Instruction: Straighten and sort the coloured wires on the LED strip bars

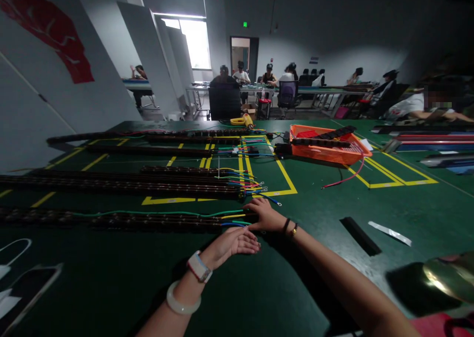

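Note:
A dark bundle of wires in braided sleeving (163, 222) lies lengthwise across the near part of the table, with green, yellow and blue wire ends (233, 217) coming out at its right end. My right hand (264, 214) comes over these ends from the right, its fingers and thumb curled round them; the wire tips are hidden beneath it. Just in front, my left hand (237, 243) is turned partly palm up with its fingers stretched out. Its thumb reaches the wire ends, close to my right thumb. Beyond my hands lie more sleeved wire bundles (129, 183) with coloured ends and ring terminals.
An orange basket (326, 154) holding dark sleeved pieces stands at the back right, near a yellow heat gun (242, 121). A black strip (360, 236) and a whitish strip (390, 233) lie to the right. Yellow tape marks the green table (303, 213). Several people sit farther off.

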The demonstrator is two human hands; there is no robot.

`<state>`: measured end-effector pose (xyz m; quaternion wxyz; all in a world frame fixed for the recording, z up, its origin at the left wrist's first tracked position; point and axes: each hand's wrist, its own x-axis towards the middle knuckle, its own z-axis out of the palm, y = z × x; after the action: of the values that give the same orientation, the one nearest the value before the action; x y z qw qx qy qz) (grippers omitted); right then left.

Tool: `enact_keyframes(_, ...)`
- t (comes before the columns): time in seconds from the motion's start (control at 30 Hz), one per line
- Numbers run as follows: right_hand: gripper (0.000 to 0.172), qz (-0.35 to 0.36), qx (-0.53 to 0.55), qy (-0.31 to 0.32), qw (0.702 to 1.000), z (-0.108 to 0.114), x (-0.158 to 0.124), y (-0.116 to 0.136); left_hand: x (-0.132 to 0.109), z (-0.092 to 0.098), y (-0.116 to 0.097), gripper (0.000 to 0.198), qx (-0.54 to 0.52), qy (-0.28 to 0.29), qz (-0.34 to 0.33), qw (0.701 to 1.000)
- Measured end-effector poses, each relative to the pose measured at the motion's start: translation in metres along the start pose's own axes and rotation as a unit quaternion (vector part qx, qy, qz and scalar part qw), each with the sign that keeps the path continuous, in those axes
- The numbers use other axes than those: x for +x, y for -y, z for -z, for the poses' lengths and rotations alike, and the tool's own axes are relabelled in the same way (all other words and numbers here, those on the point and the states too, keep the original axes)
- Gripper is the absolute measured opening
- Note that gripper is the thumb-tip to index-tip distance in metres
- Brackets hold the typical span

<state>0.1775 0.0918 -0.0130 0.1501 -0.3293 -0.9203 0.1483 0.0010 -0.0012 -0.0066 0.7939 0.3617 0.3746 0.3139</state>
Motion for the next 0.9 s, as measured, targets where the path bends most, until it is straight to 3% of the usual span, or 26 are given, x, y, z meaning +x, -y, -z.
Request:
enact_keyframes(0.17,0.032,0.005,0.031,0.005,1.000,-0.006,-0.004,-0.002,0.002,0.001,0.002,0.038,-0.036,-0.006,-0.002,0.999)
enact_keyframes(0.47,0.014,0.010,0.056,-0.044,0.997,-0.011,-0.016,0.001,0.008,0.004,0.010,0.031,-0.109,-0.042,-0.025,0.993)
enact_keyframes(0.73,0.016,0.013,-0.026,-0.116,0.993,-0.016,-0.021,0.007,0.019,-0.002,0.015,0.025,-0.186,-0.178,-0.087,0.962)
enact_keyframes(0.9,0.021,0.015,-0.072,-0.135,0.988,-0.017,-0.022,0.008,0.022,-0.005,0.015,0.012,-0.230,-0.178,-0.118,0.949)
